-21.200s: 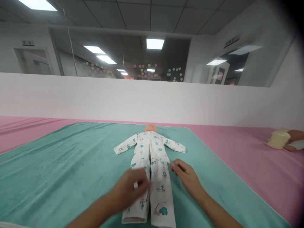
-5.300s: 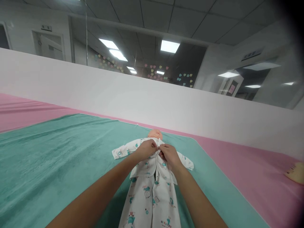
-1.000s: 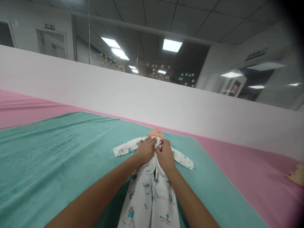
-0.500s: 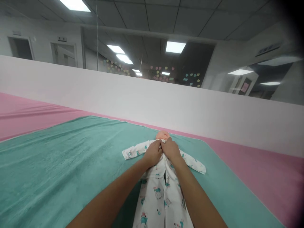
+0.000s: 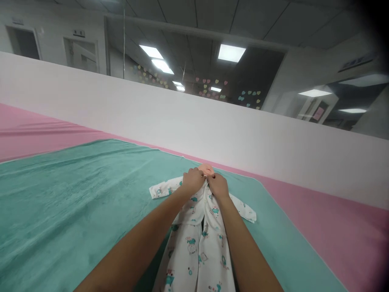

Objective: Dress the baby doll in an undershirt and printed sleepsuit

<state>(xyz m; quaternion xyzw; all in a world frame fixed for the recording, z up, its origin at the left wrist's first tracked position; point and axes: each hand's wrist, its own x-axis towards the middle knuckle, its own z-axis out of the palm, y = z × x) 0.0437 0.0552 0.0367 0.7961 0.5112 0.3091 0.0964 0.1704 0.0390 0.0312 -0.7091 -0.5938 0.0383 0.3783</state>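
Note:
A baby doll lies on its back with only its pink head (image 5: pixel 206 170) showing above a white long-sleeved sleepsuit (image 5: pixel 191 247) with a teal animal print. Both my hands meet at the top of the suit's front opening, just below the doll's chin. My left hand (image 5: pixel 193 181) and my right hand (image 5: pixel 218 186) seem to pinch the two front edges at the neck. The fingertips are partly hidden. The sleeves spread out to either side, and a narrow gap shows in the front opening lower down.
The doll lies on a teal towel (image 5: pixel 75 194), which rests on a pink sheet (image 5: pixel 334 231). A low white wall (image 5: pixel 182 117) runs behind the sheet. Beyond it are glass panes, ceiling lights and heart-shaped stickers on a far wall.
Since the earliest frame, both hands have moved from the suit's legs up to its neck. Over the last second they stay at the collar, shifting slightly, while my view swings a little.

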